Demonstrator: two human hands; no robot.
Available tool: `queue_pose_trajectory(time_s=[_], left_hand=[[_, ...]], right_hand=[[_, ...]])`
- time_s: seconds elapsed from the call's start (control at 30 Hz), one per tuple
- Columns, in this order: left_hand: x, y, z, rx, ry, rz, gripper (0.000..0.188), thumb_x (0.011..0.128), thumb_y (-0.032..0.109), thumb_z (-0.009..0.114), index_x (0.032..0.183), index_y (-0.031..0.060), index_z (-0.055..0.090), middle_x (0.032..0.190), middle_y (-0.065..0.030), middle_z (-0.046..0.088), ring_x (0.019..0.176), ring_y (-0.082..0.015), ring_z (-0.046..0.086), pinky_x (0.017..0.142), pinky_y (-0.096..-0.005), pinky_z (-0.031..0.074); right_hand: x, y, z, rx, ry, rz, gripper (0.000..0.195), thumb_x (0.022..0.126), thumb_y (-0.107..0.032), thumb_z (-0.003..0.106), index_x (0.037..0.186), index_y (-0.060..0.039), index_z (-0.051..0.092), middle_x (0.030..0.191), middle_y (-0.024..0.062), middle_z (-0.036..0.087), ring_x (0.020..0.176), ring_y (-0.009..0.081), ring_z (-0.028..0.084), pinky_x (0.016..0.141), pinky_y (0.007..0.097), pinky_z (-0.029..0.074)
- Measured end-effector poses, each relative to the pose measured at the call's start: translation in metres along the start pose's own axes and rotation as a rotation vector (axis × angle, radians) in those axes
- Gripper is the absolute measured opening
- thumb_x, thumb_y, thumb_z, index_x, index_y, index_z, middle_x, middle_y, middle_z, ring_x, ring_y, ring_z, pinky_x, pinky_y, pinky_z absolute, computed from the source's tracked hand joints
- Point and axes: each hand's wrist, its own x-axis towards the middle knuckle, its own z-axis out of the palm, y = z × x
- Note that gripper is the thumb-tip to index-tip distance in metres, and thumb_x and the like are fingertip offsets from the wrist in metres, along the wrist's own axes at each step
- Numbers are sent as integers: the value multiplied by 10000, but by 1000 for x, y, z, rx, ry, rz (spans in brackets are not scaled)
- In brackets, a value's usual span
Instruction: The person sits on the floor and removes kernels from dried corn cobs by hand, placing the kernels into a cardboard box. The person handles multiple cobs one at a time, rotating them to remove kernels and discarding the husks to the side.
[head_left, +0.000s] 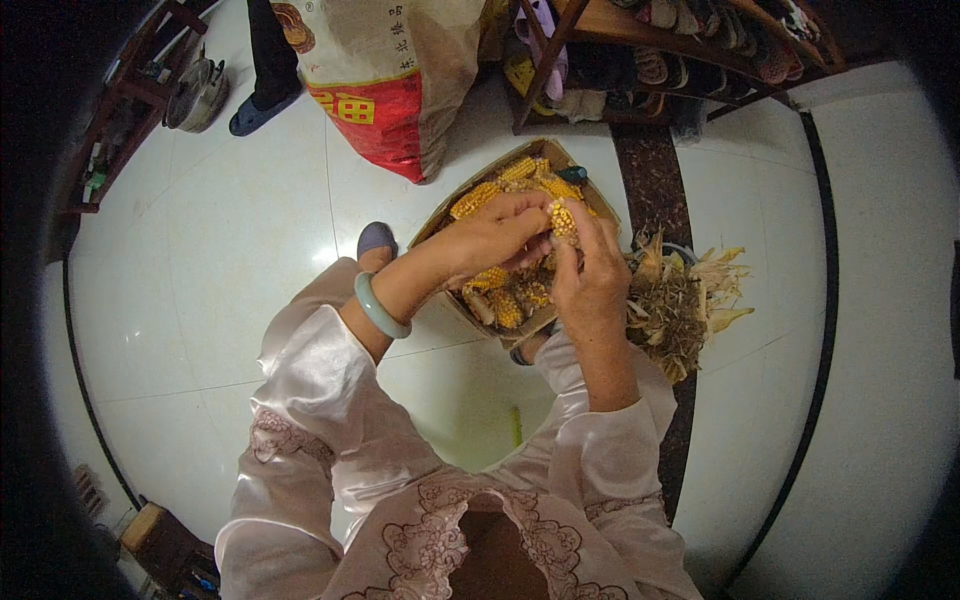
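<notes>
Both of my hands meet over a cardboard box (442, 214) that holds several yellow corn cobs (517, 169) and loose matter. Between them is one corn cob (562, 223), its end with yellow kernels facing up. My right hand (596, 266) grips this cob from the right, fingers curled along its far side and thumb at its near side. From the left, my left hand (502, 229) presses against the cob with bent fingers; its fingertips are partly hidden. A pale green bangle (381, 307) circles my left wrist. Inside the box's far right corner lies a dark green object (572, 173).
Dry corn husks and silk (667, 315) fill a container right of the box. A large printed woven sack (390, 90) stands beyond it. Further off are a wooden shoe rack (547, 60), a metal pot (196, 94) and another person's slippered foot (262, 109).
</notes>
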Motion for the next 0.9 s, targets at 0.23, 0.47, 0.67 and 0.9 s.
queue_pose_trajectory(time_s=[0.23,0.47,0.67,0.9], left_hand=[[-1,2,-1,-47,-76,54,177,914,236,447,990,97,526,683,48,463,535,-25,370,438,-167,260],[1,0,2,-63,-65,39,173,926,219,437,1016,106,531,684,59,453,535,-17,366,437,-157,260],[3,-4,4,-19,-45,30,196,949,217,406,1048,108,536,723,68,467,559,-9,380,448,-151,282],[5,-10,-3,301,-9,207,201,955,223,395,1024,80,518,761,52,461,652,-28,420,552,-172,357]], right_hand=[[0,-2,-1,-25,-20,-55,386,832,1,503,1215,-33,465,1063,181,524,957,347,569,799,396,487],[-3,2,3,-121,-15,-74,378,816,16,517,1191,-28,505,1068,168,552,960,316,584,783,368,503],[-4,-1,1,-60,-22,-35,360,826,-3,502,1185,-23,512,1069,170,553,946,311,592,779,379,500],[1,1,-2,11,5,13,327,805,-13,562,1132,-17,561,980,157,593,903,266,613,757,346,501]])
